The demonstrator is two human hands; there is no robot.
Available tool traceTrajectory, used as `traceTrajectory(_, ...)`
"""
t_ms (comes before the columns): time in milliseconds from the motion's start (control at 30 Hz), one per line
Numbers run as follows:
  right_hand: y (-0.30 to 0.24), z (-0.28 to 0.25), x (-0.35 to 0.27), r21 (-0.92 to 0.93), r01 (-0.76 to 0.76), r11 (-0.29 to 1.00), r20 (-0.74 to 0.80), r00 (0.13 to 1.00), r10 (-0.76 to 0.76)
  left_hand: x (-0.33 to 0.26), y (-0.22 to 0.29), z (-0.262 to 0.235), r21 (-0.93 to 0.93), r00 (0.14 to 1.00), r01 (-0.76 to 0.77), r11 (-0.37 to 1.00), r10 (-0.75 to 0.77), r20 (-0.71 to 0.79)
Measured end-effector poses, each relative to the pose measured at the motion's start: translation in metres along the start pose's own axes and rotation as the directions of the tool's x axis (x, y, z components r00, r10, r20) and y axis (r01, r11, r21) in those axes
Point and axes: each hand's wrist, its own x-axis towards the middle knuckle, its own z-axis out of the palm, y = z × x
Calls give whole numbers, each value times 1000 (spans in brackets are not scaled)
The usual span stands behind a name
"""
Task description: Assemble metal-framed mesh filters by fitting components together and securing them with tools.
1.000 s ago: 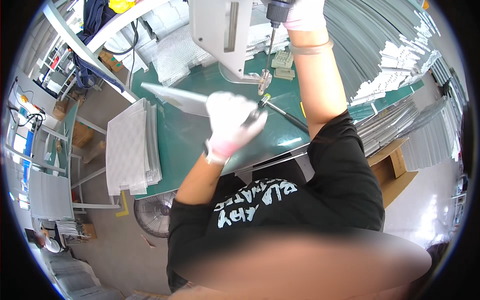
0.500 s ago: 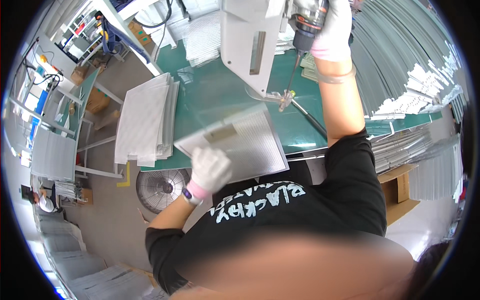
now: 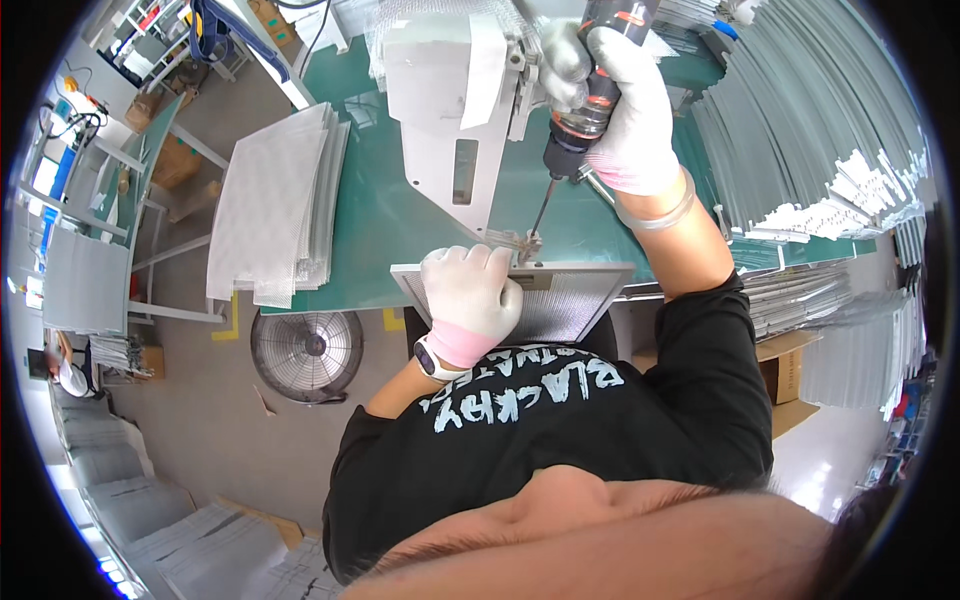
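Observation:
My left hand (image 3: 470, 295), in a white glove with a pink cuff, is closed over the upper edge of a silver mesh panel (image 3: 580, 298) with a thin pale frame. The panel stands tilted at the table's front edge, close to my body. In my gloved right hand (image 3: 637, 125) is a black power screwdriver (image 3: 582, 122) with orange marks. Its long thin bit (image 3: 545, 208) points down to a small clear fixture (image 3: 527, 243) at the panel's upper edge. Whether the tip touches the panel I cannot tell. A light grey machine (image 3: 435, 110) with a slot stands beside the bit.
A stack of white mesh sheets (image 3: 270, 195) overhangs the left side of the green table (image 3: 370, 245). Many long pale strips (image 3: 810, 130) are piled at the right. A round floor fan (image 3: 307, 355) stands below left, and an open cardboard box (image 3: 790, 385) sits at the lower right.
The mesh panel has swung up and right, its upper edge now by the small fixture. My left hand moved right and up with it. The power screwdriver came down and left toward that edge.

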Motion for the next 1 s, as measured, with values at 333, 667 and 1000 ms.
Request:
traceTrajectory(333,41,-34,49,566,44,823,656,581,-482,-2,8,-15,-116,999,-42,992,37,-39)
traceTrajectory(667,13,-1,1,279,30,960,375,917,-137,1,5,-13,-188,990,-99,977,77,-120)
traceTrajectory(1000,26,12,-26,285,-375,882,352,897,268,-17,9,9,-298,999,-37,954,39,2)
